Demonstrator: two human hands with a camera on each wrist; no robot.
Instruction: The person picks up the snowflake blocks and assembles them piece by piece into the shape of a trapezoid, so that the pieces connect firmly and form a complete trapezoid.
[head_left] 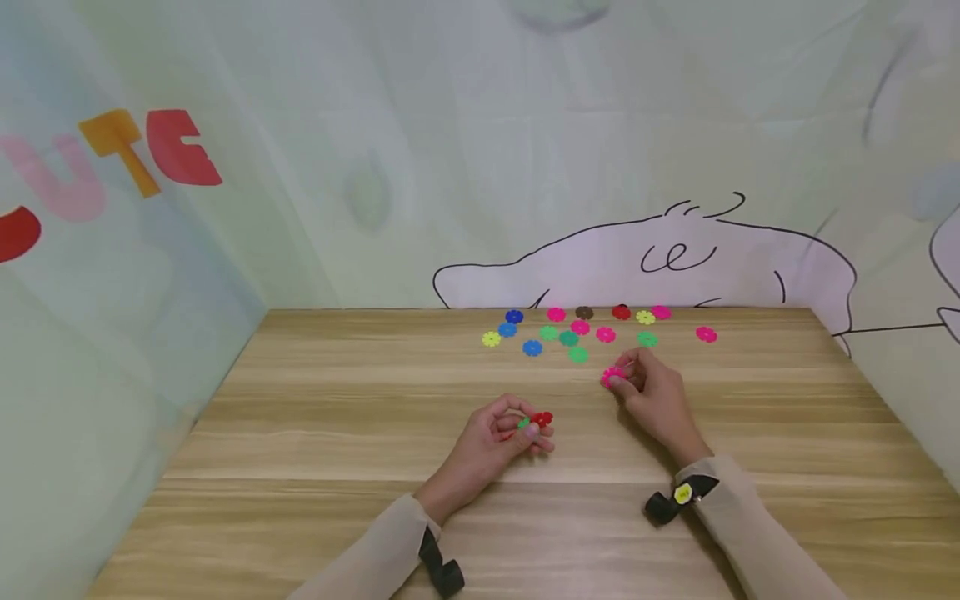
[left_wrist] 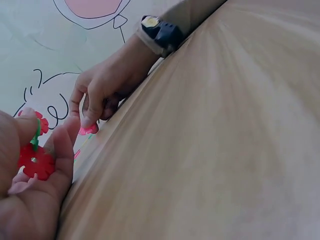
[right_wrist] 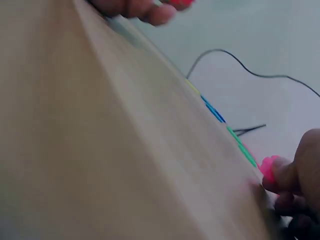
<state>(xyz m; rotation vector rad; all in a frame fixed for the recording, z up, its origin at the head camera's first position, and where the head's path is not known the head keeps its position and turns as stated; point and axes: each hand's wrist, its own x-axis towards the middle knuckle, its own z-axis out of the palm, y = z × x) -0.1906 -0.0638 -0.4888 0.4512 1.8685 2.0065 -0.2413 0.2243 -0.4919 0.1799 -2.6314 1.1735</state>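
Observation:
The left hand (head_left: pixel 491 442) pinches a small joined piece of red and green notched discs; in the left wrist view a red disc (left_wrist: pixel 37 162) lies against the fingers, with a green disc (left_wrist: pixel 35 135) standing between it and another red one (left_wrist: pixel 42 122). To the right and farther back, the right hand (head_left: pixel 656 400) pinches a pink disc (head_left: pixel 612 377) between thumb and fingers, just above the table. That pink disc (right_wrist: pixel 269 168) also shows in the right wrist view at the right fingertips. A gap separates the two hands.
Loose discs lie near the back edge of the wooden table (head_left: pixel 337 450), among them a yellow one (head_left: pixel 491 339), a blue one (head_left: pixel 532 347), a green one (head_left: pixel 577 354) and a pink one (head_left: pixel 706 334). A printed cloth (head_left: pixel 315 208) hangs behind.

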